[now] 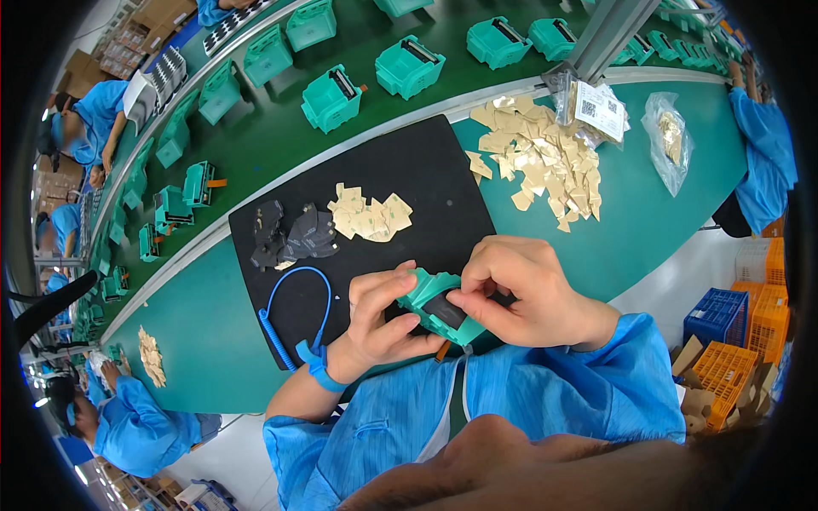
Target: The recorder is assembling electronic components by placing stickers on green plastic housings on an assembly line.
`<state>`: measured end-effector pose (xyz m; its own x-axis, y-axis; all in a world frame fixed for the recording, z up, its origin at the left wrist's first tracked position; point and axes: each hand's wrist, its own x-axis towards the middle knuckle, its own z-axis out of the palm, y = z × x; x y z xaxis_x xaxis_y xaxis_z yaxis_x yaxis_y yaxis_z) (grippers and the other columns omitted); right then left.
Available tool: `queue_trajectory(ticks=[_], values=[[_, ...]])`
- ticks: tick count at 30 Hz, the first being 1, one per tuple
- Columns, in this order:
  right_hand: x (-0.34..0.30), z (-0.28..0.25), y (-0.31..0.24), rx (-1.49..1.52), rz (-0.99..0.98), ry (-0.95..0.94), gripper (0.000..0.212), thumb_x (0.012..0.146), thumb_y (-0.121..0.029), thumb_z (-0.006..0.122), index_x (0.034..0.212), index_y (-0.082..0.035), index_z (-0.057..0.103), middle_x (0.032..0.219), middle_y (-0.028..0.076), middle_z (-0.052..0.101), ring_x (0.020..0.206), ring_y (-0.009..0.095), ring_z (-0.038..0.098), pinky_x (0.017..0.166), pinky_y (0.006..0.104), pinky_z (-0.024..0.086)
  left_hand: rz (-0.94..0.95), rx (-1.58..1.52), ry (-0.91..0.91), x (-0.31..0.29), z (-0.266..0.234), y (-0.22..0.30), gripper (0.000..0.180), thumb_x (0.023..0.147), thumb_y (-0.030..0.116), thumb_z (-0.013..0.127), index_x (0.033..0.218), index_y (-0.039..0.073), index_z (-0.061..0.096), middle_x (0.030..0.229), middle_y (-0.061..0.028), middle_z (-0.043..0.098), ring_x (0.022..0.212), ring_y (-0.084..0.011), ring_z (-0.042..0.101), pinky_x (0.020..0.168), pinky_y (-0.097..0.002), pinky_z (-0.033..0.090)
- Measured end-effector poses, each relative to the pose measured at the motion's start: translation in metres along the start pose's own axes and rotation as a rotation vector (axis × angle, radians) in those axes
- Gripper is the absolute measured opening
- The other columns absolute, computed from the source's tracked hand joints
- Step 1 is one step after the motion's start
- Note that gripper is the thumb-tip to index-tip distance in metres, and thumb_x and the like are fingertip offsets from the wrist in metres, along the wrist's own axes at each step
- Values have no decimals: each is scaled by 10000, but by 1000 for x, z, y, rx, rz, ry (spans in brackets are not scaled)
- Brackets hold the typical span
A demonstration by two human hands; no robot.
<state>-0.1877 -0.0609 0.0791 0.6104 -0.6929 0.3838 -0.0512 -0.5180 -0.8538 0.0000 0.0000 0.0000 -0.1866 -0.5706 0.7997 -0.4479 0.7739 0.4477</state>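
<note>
My left hand (381,315) grips a green plastic holder (419,295) by its left side, fingers wrapped around it. A black flat piece (446,310) sits in the holder's opening, and an orange ribbon tab (443,350) sticks out below. Over the holder's right side, my right hand (532,294) is closed in a pinch at the black piece's edge; whatever is between its fingertips is hidden. Beyond my hands, a black mat (426,179) carries a pile of dark grey cut pieces (308,234) and a pile of cream-coloured cut pieces (371,215).
A blue coiled cord (274,332) runs to my left wristband. More cream pieces (545,162) lie right of the mat, near plastic bags (669,140). Green holders (332,100) line the conveyor (281,128) behind a metal post (609,38). Co-workers (141,426) sit on both sides; crates (720,317) stand right.
</note>
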Motion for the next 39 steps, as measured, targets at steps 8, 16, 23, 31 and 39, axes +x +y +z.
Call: queue_trajectory(ticks=[8, 16, 23, 31, 39], values=[[1, 0, 5, 11, -15, 11, 152, 730, -4, 660, 752, -35, 512, 633, 85, 531, 534, 247, 535, 459, 336, 398, -1, -26, 2, 1, 2, -3, 748, 606, 183, 831, 1224, 177, 411, 1161, -174, 484, 971, -289, 517, 781, -372, 562], [1, -2, 5, 2, -22, -14, 162, 718, 10, 675, 737, -32, 519, 618, 75, 527, 528, 209, 530, 448, 309, 389, 8, -53, -5, -2, 2, -5, 753, 609, 194, 831, 1233, 185, 409, 1170, -177, 476, 1002, -296, 502, 775, -399, 571], [1, -2, 6, 0, -46, -5, 181, 703, 36, 692, 717, -27, 523, 606, 64, 531, 509, 169, 523, 427, 271, 376, 12, -69, -10, -3, 3, -5, 780, 617, 204, 828, 1265, 189, 395, 1176, -177, 474, 1014, -299, 499, 776, -399, 572], [0, -6, 1, -2, -2, -52, 148, 729, 0, 642, 753, -38, 502, 644, 91, 519, 581, 269, 545, 491, 359, 416, 18, -66, -9, -3, 4, -5, 771, 633, 219, 821, 1273, 189, 392, 1162, -175, 481, 1027, -300, 497, 781, -401, 571], [-1, -7, 6, -8, -21, -73, 157, 729, -5, 642, 779, -44, 499, 653, 91, 523, 587, 272, 549, 493, 362, 418, 21, -69, -11, -3, 6, -7, 753, 639, 221, 820, 1261, 186, 398, 1159, -179, 480, 1028, -305, 495, 783, -410, 568]])
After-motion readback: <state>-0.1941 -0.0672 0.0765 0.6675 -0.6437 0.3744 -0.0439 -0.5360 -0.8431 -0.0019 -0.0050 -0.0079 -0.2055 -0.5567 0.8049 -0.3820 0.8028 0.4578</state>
